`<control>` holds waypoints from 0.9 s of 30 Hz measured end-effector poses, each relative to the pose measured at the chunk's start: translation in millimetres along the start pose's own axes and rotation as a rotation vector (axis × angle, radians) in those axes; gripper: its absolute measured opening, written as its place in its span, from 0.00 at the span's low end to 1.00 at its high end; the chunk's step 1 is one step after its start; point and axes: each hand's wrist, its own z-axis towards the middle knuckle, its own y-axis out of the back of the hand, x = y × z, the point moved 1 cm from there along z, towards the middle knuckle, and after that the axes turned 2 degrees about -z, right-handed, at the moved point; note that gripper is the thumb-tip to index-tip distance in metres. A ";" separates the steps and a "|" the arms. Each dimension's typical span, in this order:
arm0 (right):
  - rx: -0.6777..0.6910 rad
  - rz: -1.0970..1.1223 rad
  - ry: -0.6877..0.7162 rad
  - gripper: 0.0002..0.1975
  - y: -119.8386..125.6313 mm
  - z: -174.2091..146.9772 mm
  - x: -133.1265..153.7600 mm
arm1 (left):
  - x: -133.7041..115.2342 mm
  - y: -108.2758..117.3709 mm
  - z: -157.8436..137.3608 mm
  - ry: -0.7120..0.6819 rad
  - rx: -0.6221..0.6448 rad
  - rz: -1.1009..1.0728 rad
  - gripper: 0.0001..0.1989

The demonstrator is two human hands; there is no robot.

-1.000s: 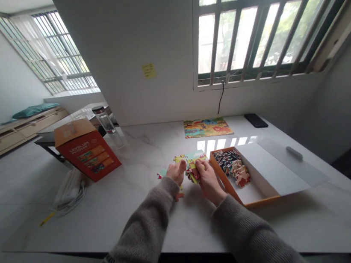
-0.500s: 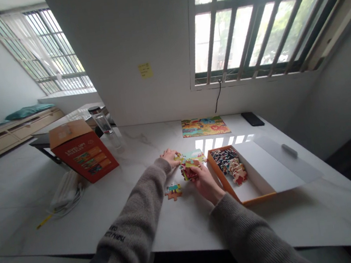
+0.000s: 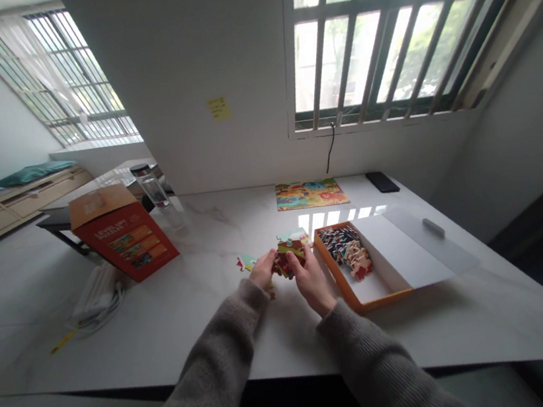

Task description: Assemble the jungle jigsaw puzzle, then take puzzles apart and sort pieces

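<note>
Between my two hands is a small stack of jigsaw puzzle pieces [image 3: 289, 249], brown and yellow-green on top. My right hand [image 3: 312, 283] grips the stack from the right, thumb on its face. The fingers of my left hand [image 3: 263, 272] pinch its left edge. Just behind, pale green joined puzzle pieces [image 3: 296, 234] lie on the table, partly covered by the stack. A green and yellow piece [image 3: 246, 262] lies left of my left hand. Another piece [image 3: 272, 291] shows only in part beneath that hand.
An orange-rimmed box [image 3: 343, 287] with many loose pieces stands at right, its white lid side folded out. Behind lie a colourful picture sheet [image 3: 312, 194] and a black phone [image 3: 381, 182]. At left are a red carton [image 3: 131, 239], a glass bottle [image 3: 153, 187] and a white cable bundle [image 3: 97, 303].
My left hand has come from the pieces on the table toward me, onto the stack in my right hand. A green and yellow piece now shows to its left. The view has shifted slightly.
</note>
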 end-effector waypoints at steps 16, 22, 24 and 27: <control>0.396 -0.557 0.022 0.23 111.8 13.6 133.5 | -30.1 -41.8 -36.8 -0.318 0.233 0.512 0.16; 0.404 -0.724 -0.165 0.26 151.0 30.8 101.8 | -44.4 -67.1 -23.6 -0.514 0.423 0.791 0.12; 0.362 -0.839 -0.107 0.26 149.7 30.8 84.5 | -45.1 -78.3 -15.9 -0.609 0.481 0.901 0.13; 0.310 -1.056 0.009 0.28 150.8 29.0 68.7 | -36.6 -90.8 -8.5 -0.671 0.575 1.039 0.14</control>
